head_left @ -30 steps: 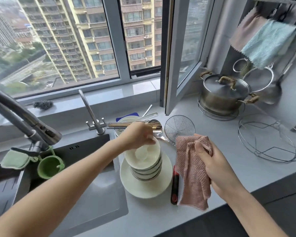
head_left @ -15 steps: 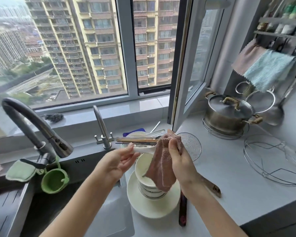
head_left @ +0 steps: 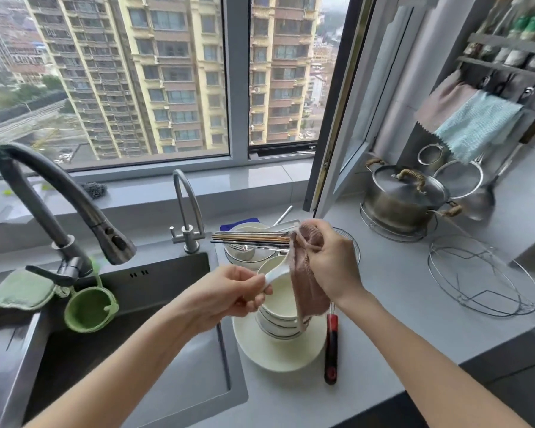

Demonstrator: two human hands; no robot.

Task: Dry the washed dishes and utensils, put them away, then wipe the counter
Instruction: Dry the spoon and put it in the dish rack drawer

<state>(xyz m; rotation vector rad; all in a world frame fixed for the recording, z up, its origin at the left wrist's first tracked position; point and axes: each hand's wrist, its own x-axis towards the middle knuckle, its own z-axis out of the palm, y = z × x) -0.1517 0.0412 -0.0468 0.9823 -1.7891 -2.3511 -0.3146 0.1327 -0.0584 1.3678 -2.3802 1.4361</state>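
Observation:
My left hand (head_left: 229,293) pinches the handle of a white ceramic spoon (head_left: 275,274) above a stack of white bowls (head_left: 280,316) on a cream plate (head_left: 278,350). My right hand (head_left: 331,261) grips a pink cloth (head_left: 308,291) bunched around the spoon's far end; the cloth hangs over the bowls. Behind them, chopsticks (head_left: 247,237) lie across another bowl (head_left: 247,251). A red-handled utensil (head_left: 331,347) lies on the grey counter (head_left: 408,304) right of the plate.
The sink (head_left: 136,335) and two faucets (head_left: 74,205) are at left, with a green cup (head_left: 88,307) hanging. A lidded steel pot (head_left: 405,196), wire racks (head_left: 482,276), a mesh skimmer and hanging cloths (head_left: 476,125) are at right. An open window sash (head_left: 346,118) juts over the counter.
My left hand lifted the white spoon from the bowls. My right hand brought the pink cloth from beside the plate up over the spoon's end.

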